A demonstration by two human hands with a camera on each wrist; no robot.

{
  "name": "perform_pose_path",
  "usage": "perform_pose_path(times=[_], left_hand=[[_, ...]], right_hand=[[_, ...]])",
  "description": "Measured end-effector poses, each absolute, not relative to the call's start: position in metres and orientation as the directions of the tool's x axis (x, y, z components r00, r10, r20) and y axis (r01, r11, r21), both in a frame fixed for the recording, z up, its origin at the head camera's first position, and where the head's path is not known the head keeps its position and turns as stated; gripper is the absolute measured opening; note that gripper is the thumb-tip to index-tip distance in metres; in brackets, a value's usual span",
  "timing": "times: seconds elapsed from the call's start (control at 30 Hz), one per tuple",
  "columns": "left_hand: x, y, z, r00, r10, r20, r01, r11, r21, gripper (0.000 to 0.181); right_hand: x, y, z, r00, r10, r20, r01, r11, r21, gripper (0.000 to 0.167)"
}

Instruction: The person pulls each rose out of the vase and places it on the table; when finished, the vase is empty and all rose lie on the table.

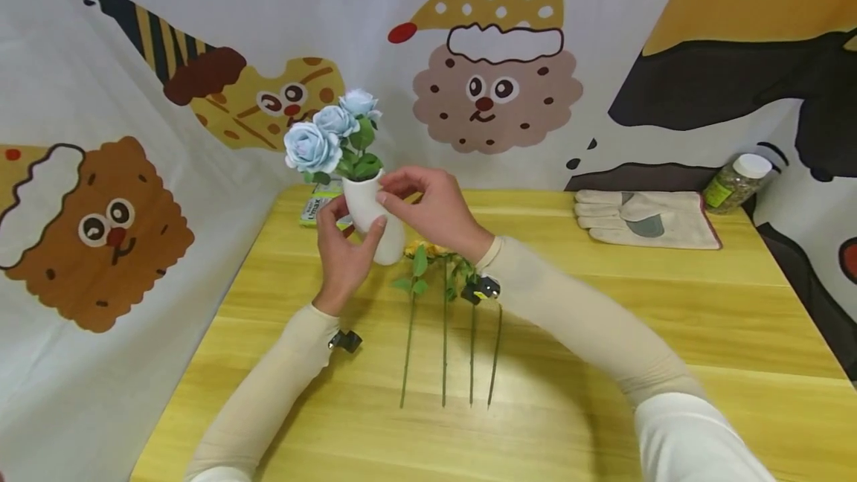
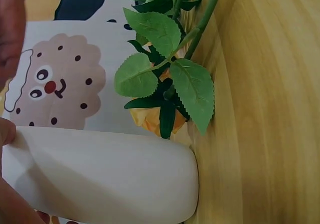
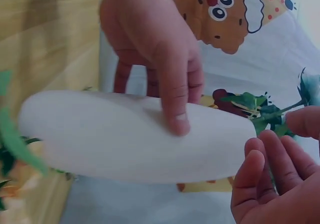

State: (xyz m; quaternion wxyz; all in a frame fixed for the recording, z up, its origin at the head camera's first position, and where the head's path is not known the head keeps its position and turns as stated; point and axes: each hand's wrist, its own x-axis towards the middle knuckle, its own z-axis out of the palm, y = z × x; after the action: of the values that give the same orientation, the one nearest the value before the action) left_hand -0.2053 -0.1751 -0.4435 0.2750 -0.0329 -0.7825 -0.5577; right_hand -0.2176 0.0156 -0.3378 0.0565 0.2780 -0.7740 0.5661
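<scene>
In the head view my left hand (image 1: pixel 344 251) grips a white vase (image 1: pixel 375 222) around its side, thumb in front. The vase tilts above the table, its mouth towards the upper left. Light-blue artificial roses (image 1: pixel 312 147) with green leaves stand in it. My right hand (image 1: pixel 435 203) is at the rim, fingers loosely bent. In the right wrist view its fingertips lie beside the mouth; whether they press on it is unclear. Yellow-orange artificial flowers (image 1: pixel 435 250) lie on the table just beyond the vase's base, their long stems pointing towards me.
Behind the vase lies a green-and-white box (image 1: pixel 311 210), partly hidden. At the back right are a pale work glove (image 1: pixel 649 220) and a lidded clear jar (image 1: pixel 736 184). A printed cloth (image 1: pixel 375 36) hangs behind the wooden table (image 1: pixel 535 393).
</scene>
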Motion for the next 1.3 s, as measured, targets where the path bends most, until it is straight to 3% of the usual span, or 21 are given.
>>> perform_pose_path(times=[0.23, 0.53, 0.93, 1.3], left_hand=[[-0.205, -0.176, -0.443, -0.836, -0.248, 0.49, 0.373, 0.397, 0.838, 0.069], [-0.203, -0.178, -0.441, -0.841, -0.247, 0.481, 0.359, 0.412, 0.838, 0.066], [-0.207, -0.177, -0.442, -0.833, -0.239, 0.5, 0.369, 0.434, 0.822, 0.065], [-0.208, -0.179, -0.446, -0.82, -0.235, 0.522, 0.387, 0.445, 0.808, 0.068]], right_hand=[[-0.226, -0.013, -0.323, -0.801, -0.381, 0.461, -0.56, 0.207, -0.802, 0.026], [-0.233, -0.036, -0.321, -0.816, -0.377, 0.439, -0.544, 0.242, -0.804, 0.029], [-0.235, -0.036, -0.322, -0.79, -0.355, 0.499, -0.603, 0.307, -0.736, 0.013], [-0.232, -0.029, -0.318, -0.784, -0.288, 0.55, -0.616, 0.243, -0.749, 0.013]])
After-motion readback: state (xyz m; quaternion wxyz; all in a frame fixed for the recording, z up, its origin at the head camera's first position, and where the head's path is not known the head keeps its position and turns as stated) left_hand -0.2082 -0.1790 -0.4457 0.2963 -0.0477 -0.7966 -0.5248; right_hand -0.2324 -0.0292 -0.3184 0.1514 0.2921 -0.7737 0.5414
